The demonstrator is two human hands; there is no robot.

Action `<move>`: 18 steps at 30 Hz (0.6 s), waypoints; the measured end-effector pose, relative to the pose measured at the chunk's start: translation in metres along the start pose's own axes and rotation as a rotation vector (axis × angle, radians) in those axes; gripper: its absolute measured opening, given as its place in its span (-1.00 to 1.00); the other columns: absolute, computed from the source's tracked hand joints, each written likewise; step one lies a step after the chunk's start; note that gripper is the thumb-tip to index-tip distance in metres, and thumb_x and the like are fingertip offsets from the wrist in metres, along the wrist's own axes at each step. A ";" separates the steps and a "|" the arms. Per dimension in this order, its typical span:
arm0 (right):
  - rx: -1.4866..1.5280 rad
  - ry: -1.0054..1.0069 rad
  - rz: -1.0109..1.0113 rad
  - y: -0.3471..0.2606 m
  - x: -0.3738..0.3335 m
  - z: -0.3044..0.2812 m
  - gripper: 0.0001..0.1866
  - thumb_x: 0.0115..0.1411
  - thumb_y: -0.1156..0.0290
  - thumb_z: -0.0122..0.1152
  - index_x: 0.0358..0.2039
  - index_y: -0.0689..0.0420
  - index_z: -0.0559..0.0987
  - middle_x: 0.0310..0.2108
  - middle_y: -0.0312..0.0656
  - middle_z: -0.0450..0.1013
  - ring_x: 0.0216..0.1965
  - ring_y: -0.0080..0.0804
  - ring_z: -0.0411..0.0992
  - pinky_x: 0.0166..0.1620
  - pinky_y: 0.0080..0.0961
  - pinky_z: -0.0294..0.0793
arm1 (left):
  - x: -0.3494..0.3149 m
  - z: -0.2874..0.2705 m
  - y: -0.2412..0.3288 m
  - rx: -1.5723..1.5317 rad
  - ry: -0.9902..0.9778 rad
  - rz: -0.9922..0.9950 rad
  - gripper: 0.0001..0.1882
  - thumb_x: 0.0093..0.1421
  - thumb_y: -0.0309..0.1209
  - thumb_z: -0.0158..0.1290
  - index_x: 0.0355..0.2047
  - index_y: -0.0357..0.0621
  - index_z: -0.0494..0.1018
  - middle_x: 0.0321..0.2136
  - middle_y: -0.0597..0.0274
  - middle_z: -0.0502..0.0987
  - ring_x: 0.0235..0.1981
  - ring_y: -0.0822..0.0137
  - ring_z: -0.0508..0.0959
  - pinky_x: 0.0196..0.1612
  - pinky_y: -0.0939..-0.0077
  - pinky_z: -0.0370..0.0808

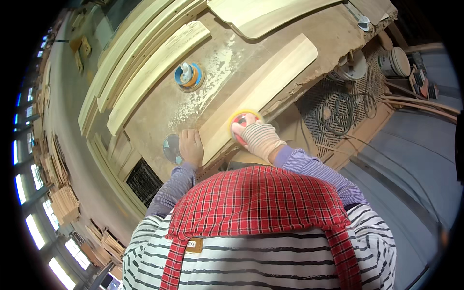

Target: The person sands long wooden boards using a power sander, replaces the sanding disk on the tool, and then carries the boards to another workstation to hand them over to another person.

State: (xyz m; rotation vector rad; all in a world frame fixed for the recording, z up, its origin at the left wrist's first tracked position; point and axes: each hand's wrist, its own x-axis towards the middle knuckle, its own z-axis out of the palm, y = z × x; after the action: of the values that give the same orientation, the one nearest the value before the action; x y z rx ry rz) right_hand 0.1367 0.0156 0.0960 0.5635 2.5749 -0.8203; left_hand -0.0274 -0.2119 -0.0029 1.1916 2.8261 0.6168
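A long, pale wooden board (285,67) with rounded corners lies slantwise across the workbench. My right hand (260,138), in a ribbed light glove, is wrapped round a red round sander (237,118) with a yellow rim, which rests on the board toward its near end. At that end, my bare left hand (191,146) presses on the board's left edge with its fingers bent and close together; the fingertips are hidden. Just left of this hand sits a round dark sanding disc (170,147), partly covered by it.
Curved wooden pieces (157,72) are stacked at the left, and a wide panel (263,19) lies at the far side. A blue-and-orange roll (189,77) stands on the dusty bench (154,116). Right of the bench are a coiled hose (338,116) and white buckets (394,62).
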 end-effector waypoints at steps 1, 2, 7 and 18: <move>-0.002 -0.038 -0.053 -0.001 0.000 0.000 -0.62 0.16 0.15 0.24 0.00 -0.19 0.47 0.07 0.10 0.32 -0.03 0.15 0.49 0.01 -0.01 0.55 | 0.001 0.000 0.000 0.006 0.000 -0.007 -0.85 0.32 -0.37 -0.02 -0.34 -0.15 0.47 -0.32 0.10 0.46 -0.24 0.01 0.46 -0.18 0.13 0.37; 0.011 0.063 0.060 0.017 0.011 0.006 -0.62 0.14 0.14 0.24 -0.02 -0.18 0.48 0.05 0.11 0.34 -0.04 0.14 0.49 0.00 -0.04 0.55 | 0.001 -0.001 0.001 0.011 0.000 -0.015 -0.85 0.32 -0.38 -0.02 -0.34 -0.15 0.47 -0.33 0.10 0.46 -0.24 0.01 0.46 -0.18 0.12 0.37; -0.004 0.574 0.236 0.158 0.047 -0.069 -0.51 0.07 0.16 0.23 0.01 0.06 0.47 -0.07 0.28 0.41 -0.05 0.16 0.48 0.01 -0.14 0.53 | 0.002 -0.004 0.001 0.020 -0.004 -0.042 -0.85 0.32 -0.38 -0.02 -0.36 -0.15 0.47 -0.35 0.09 0.45 -0.25 0.01 0.46 -0.18 0.12 0.37; -0.017 0.207 0.117 0.018 0.015 -0.010 -0.53 0.08 0.20 0.32 0.00 -0.06 0.44 -0.02 0.12 0.40 -0.08 0.03 0.52 -0.04 -0.15 0.58 | 0.002 0.000 0.001 0.035 0.042 -0.046 -0.81 0.31 -0.35 0.01 -0.42 -0.16 0.46 -0.38 0.07 0.45 -0.25 -0.01 0.46 -0.18 0.13 0.40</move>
State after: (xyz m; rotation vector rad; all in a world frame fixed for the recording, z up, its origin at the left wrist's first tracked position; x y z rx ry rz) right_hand 0.1304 0.0393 0.0882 0.8246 2.6997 -0.7342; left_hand -0.0281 -0.2101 -0.0027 1.1277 2.9020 0.5999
